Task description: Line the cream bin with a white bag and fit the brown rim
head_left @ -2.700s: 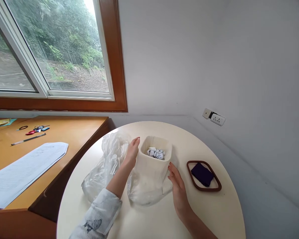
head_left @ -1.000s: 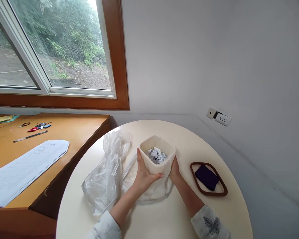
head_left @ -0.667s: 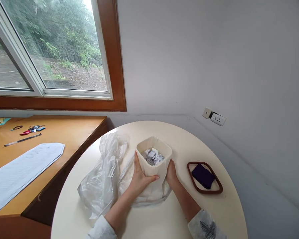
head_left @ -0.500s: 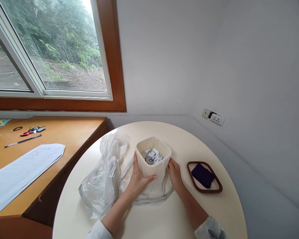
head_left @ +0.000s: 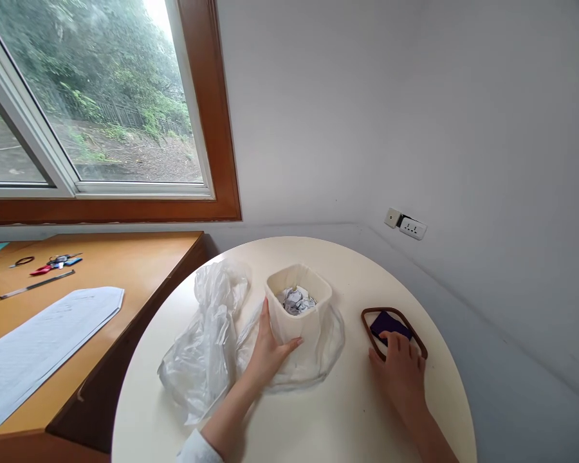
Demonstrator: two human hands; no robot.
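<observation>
A small cream-coloured bin [head_left: 294, 328] stands upright on the round table, with crumpled paper [head_left: 296, 301] inside. Its thin clear bag liner spreads around the base. My left hand [head_left: 267, 350] holds the bin's near-left side, thumb across the front and fingers up the left. On the right, my right hand [head_left: 399, 366] is over the near edge of a brown rounded frame [head_left: 367, 319], fingers bent and somewhat apart. Within that frame lies a folded dark purple cloth [head_left: 388, 323], partly hidden by my fingers. Whether the fingertips touch the frame or cloth I cannot tell.
A crumpled clear plastic bag [head_left: 205, 347] lies left of the bin on the cream round table [head_left: 328, 418]. Beyond it, a wooden desk [head_left: 139, 257] holds papers [head_left: 62, 341], a pen [head_left: 36, 285] and keys [head_left: 58, 262]. A wall socket [head_left: 412, 227] is at the right.
My right hand has left the bin's right side and moved right to the brown frame. My left hand stays on the bin. The view has shifted slightly.
</observation>
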